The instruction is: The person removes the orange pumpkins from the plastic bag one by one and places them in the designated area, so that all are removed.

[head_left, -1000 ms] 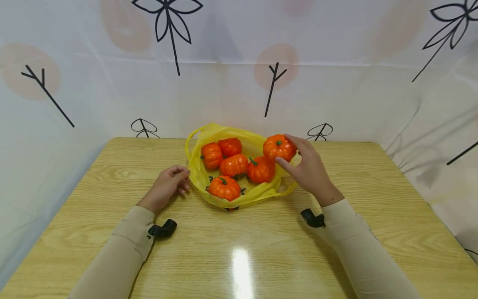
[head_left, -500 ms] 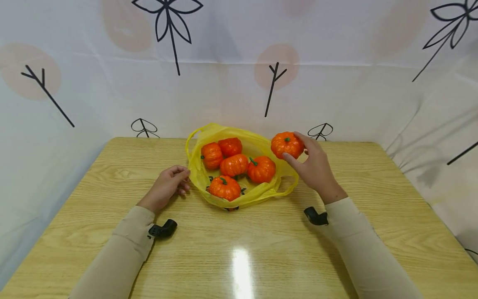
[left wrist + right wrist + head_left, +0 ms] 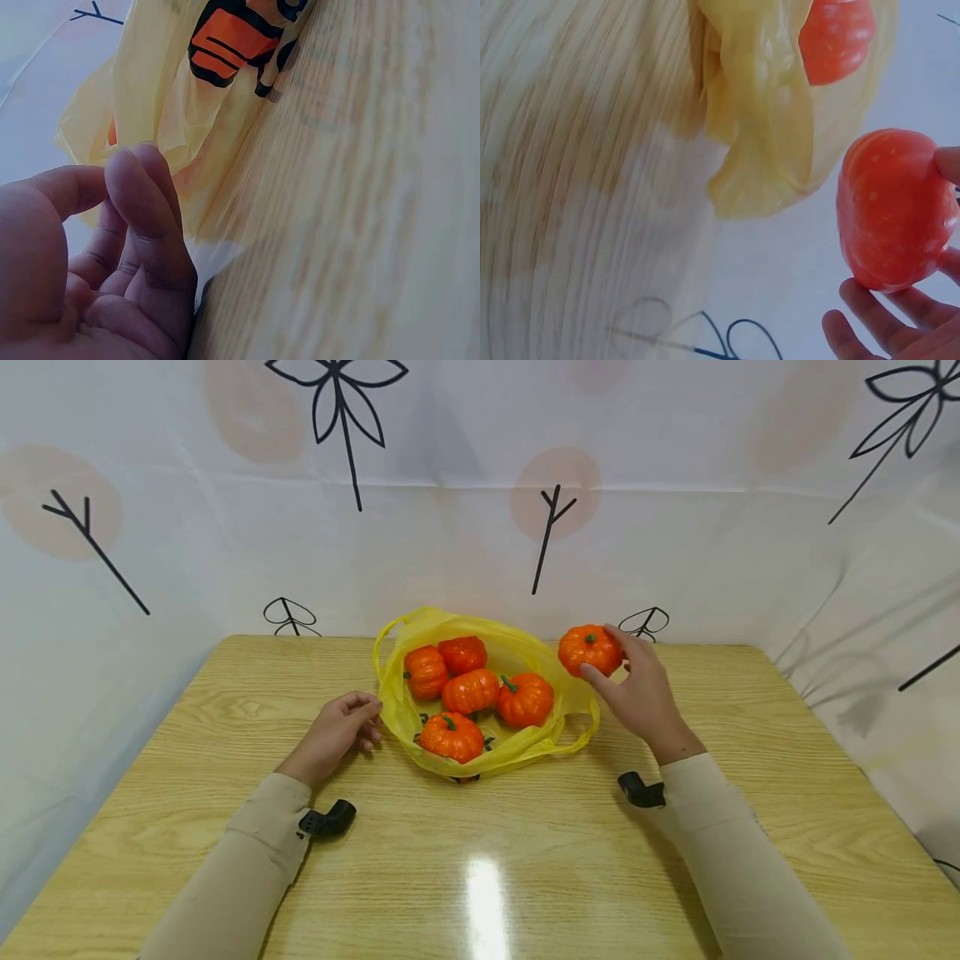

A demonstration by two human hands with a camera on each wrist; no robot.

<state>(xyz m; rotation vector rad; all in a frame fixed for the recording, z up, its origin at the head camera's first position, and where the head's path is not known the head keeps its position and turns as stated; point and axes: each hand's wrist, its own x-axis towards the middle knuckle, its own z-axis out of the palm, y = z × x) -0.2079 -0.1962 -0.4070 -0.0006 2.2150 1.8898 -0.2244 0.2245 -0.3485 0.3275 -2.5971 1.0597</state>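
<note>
My right hand grips a small orange pumpkin just outside the right rim of a yellow plastic bag, above the table. The bag lies open on the wooden table and holds several more orange pumpkins. My left hand rests on the table at the bag's left edge, fingers loosely curled and holding nothing; the yellow plastic lies just beyond the fingertips.
White fabric walls with black leaf prints close off the back and both sides of the table. Bare wood stretches in front of the bag and to its right. A bag handle hangs near the held pumpkin.
My right hand has carried the pumpkin up out of the bag and rightward past its rim. The left hand and the bag have stayed put.
</note>
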